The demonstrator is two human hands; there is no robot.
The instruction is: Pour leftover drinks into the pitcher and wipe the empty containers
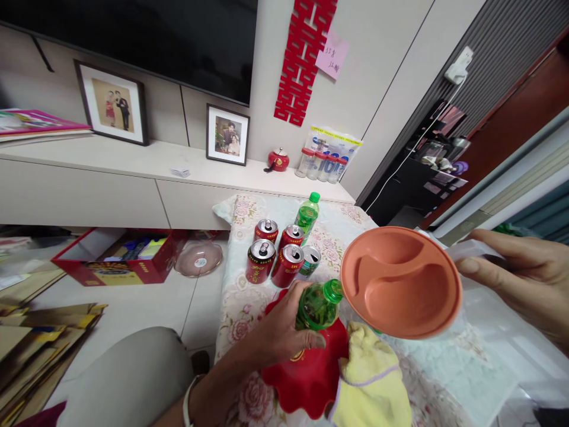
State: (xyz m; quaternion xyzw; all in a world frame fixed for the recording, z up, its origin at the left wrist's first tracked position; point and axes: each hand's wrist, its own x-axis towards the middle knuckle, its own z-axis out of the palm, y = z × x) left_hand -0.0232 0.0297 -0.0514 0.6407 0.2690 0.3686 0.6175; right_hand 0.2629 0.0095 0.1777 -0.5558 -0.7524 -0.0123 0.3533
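My left hand (284, 332) is wrapped around a green plastic bottle (318, 306) with a green cap, held over a red wavy-edged tray (302, 385). My right hand (524, 276) is closed on a translucent handle at the side of a round orange plastic lid (402, 284). Two curved recesses show in the lid; what lies under it is hidden. A yellow cloth (373, 379) with a purple edge lies beside the tray. Behind my left hand stand several opened red cans (288, 265), a green can (310, 261) and another green bottle (307, 214).
A flowered cloth (240, 296) covers the table. Beyond it, a white cabinet (186, 172) carries framed photos, a small red pot (278, 160) and red-lidded jars (320, 166). To the left are a grey stool (133, 379), a red box (111, 270) and flattened cardboard (48, 350).
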